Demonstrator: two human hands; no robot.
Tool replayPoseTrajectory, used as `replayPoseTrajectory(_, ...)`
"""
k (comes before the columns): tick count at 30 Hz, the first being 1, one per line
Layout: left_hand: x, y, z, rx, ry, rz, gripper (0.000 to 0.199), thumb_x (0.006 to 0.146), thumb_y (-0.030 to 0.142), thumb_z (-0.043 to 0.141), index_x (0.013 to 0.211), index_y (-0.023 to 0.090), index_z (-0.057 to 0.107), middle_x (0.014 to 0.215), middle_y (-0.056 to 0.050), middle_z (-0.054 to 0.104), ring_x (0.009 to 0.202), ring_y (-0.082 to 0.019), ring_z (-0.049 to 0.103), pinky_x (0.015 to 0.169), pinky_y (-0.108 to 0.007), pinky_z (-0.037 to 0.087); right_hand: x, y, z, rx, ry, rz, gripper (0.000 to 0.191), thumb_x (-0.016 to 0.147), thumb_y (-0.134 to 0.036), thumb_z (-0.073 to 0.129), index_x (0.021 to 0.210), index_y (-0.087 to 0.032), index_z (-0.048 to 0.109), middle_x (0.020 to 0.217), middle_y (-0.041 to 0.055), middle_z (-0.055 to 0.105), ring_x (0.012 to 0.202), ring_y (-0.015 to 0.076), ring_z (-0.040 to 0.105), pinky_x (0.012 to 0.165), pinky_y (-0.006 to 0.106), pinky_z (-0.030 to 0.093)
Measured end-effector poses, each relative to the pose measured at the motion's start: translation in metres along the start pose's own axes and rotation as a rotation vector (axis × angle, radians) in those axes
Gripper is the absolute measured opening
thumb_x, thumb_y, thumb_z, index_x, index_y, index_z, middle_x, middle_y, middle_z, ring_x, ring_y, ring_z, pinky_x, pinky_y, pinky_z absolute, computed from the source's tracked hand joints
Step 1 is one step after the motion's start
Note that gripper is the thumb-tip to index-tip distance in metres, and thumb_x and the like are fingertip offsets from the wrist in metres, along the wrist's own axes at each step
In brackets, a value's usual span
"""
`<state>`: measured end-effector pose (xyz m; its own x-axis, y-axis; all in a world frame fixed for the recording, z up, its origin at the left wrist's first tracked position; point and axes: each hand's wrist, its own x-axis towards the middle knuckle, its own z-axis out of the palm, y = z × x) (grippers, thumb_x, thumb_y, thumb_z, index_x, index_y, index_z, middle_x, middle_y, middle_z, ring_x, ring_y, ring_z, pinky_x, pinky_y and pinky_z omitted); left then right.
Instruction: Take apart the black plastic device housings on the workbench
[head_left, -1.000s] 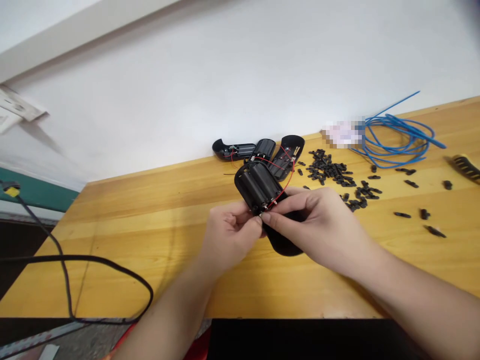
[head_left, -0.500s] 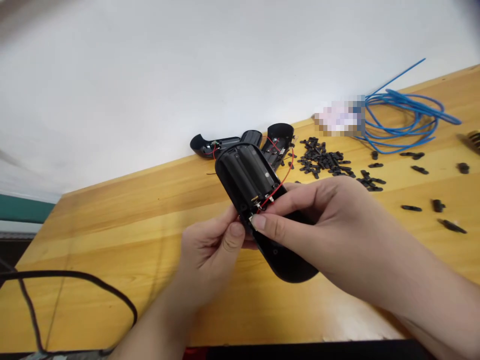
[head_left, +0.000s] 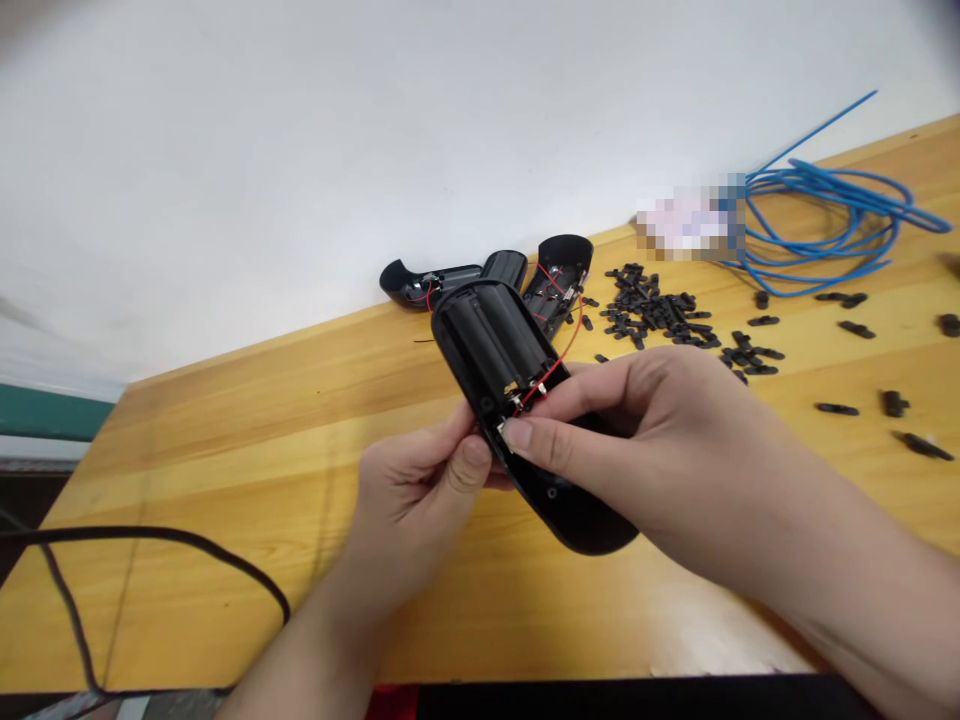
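Looping over the near left of the table (head_left: pixel 262 440), a black cable (head_left: pixel 150 532) lies well apart from the person's hands. The left hand (head_left: pixel 424 490) is closed on the left edge of a black case (head_left: pixel 529 480), thumb against the rim, fingers partly hidden behind. The right hand (head_left: pixel 637 440) clasps the right side, thumb tip pressed on a small pale piece (head_left: pixel 502 430) inside, forefinger next to a red wire (head_left: pixel 559 371). Between the hands the case is held tilted, open face up; whether it touches the table cannot be told.

Compared with a second ago, the left thumb has drawn back from the right thumb's tip to the rim, and more of the case shows. That seems to leave the left hand steadying while the right alone minds the pale piece. Since half a second ago the grip has hardly changed.

Farther off, to the right, small black parts (head_left: pixel 652 308) lie heaped and scattered. Beyond the case sit more black shells (head_left: pixel 504 268), with a coiled blue cord (head_left: pixel 814 178) at far right, near the white wall (head_left: pixel 300 150).
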<state>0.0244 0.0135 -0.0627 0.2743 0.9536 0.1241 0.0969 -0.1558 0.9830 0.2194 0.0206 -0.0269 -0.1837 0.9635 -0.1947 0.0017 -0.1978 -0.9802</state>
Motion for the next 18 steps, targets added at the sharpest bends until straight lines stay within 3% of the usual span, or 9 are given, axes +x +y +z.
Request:
replayPoseTrajectory(5,-0.002,0.0,0.0,-0.022,0.032,0.001,0.025,0.1,0.027,0.068,0.12,0.038,0.081,0.099,0.003,0.084,0.077,-0.012,0.079,0.073,-0.019,0.066,0.0,-0.002,0.002,-0.021,0.007,0.016,0.017,0.081,-0.03,0.076,0.07,-0.02,0.085,0.065,0.0045,0.075,0.049,0.0115,0.058,0.039,0.018,0.038)
replayPoseTrajectory(9,-0.003,0.001,-0.001,-0.085,-0.03,-0.036,0.028,0.104,0.036,0.062,0.127,0.032,0.078,0.106,-0.003,0.083,0.082,-0.015,0.079,0.076,-0.022,0.066,-0.002,-0.002,0.004,-0.044,0.029,0.008,0.017,0.081,-0.029,0.074,0.072,-0.02,0.085,0.07,0.0039,0.077,0.053,0.0127,0.062,0.041,0.02,0.042)
replayPoseTrajectory(13,0.004,0.008,-0.002,-0.012,0.0,-0.077,0.024,0.097,0.023,0.069,0.113,0.031,0.084,0.092,0.001,0.083,0.076,-0.013,0.076,0.072,-0.019,0.063,-0.001,0.004,0.008,-0.104,0.035,-0.048,0.016,0.083,-0.026,0.072,0.073,-0.021,0.084,0.084,0.0036,0.082,0.069,0.0167,0.072,0.053,0.023,0.049)
replayPoseTrajectory(18,0.017,0.013,0.0,0.093,0.035,-0.135,0.023,0.084,0.015,0.071,0.095,0.025,0.088,0.074,0.003,0.078,0.065,-0.01,0.066,0.062,-0.018,0.055,0.005,0.013,0.013,-0.249,0.082,-0.116,0.017,0.084,-0.022,0.071,0.075,-0.02,0.085,0.092,0.0042,0.083,0.076,0.0187,0.074,0.059,0.026,0.05)
